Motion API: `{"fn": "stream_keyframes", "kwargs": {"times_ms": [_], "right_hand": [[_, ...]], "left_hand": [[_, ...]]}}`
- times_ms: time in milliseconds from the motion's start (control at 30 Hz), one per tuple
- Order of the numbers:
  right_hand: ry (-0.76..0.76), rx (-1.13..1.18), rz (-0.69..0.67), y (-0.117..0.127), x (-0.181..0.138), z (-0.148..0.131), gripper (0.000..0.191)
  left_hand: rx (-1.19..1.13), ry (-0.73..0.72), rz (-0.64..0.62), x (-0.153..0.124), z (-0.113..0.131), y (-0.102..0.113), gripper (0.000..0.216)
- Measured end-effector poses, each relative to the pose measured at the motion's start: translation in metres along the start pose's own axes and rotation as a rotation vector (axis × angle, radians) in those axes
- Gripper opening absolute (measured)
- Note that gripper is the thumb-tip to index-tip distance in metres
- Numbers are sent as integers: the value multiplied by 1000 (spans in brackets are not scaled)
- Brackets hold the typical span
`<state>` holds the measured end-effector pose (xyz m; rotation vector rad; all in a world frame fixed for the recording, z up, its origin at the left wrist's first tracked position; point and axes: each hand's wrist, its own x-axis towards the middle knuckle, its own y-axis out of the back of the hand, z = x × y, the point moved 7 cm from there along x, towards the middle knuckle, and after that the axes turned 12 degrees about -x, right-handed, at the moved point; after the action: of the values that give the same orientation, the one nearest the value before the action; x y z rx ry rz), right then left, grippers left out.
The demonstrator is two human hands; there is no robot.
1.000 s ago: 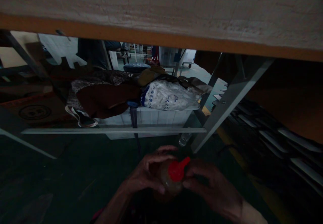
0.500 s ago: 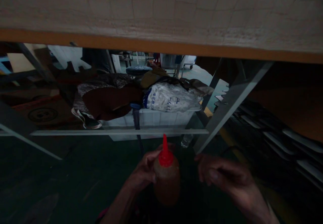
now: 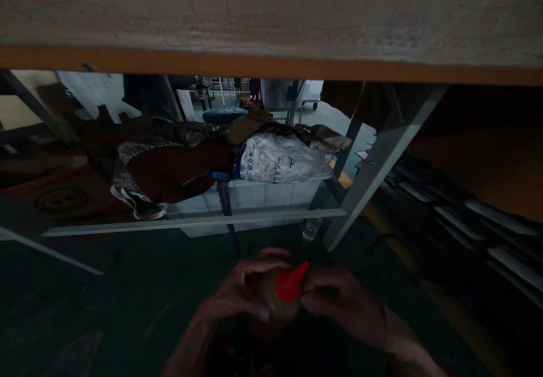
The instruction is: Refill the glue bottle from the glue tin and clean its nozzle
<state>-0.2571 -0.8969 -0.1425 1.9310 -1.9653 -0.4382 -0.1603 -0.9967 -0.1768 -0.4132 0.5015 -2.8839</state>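
Observation:
A squeeze bottle with brownish contents is held below the table's front edge, its top tilted to the right. My left hand is wrapped round the bottle's left side and back. The bottle carries a red nozzle cap that points up and right. My right hand is closed, with thumb and forefinger pinched at the right side of this cap. The bottle's lower part fades into shadow.
Above is a table with an orange edge. Under it, a white bin holds cloth and a printed plastic bag. A metal crossbar runs in front. A clear bottle stands on the floor, and stacked trays are at right.
My right hand has moved left and closed at the red cap. The bottle has tipped from upright towards the right. The view has shifted slightly.

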Motion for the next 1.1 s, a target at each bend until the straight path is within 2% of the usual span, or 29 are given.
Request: {"fn": "stream_keyframes", "kwargs": {"times_ms": [100,200,267,367,467,567,667,767,867,1000,1100], "right_hand": [[154,118,164,18,-4,-17,30],[216,141,203,28,-7,-27,31],[154,31,181,25,-4,-24,32],[58,-166,161,15,4,-12,35],[-8,-244,110,3,11,0,38],[-2,-204,127,2,13,5,37],[91,-2,222,14,8,1,31],[170,148,284,26,2,-7,29],[133,-33,318,28,1,-9,30],[17,-320,339,22,5,-1,23],[-57,-247,211,11,12,13,25]], "left_hand": [[-100,-30,183,-3,1,12,67],[-152,-5,285,-6,-1,17,71],[-156,-20,253,-5,1,15,72],[-76,-46,104,-1,2,7,67],[27,-54,23,2,0,4,63],[43,-46,95,4,-3,9,66],[-43,-56,225,3,-5,15,69],[-124,-82,325,1,-4,19,61],[-161,-28,348,0,-10,20,64],[-155,19,306,0,-13,17,71],[-94,29,265,2,-11,12,66]]}}
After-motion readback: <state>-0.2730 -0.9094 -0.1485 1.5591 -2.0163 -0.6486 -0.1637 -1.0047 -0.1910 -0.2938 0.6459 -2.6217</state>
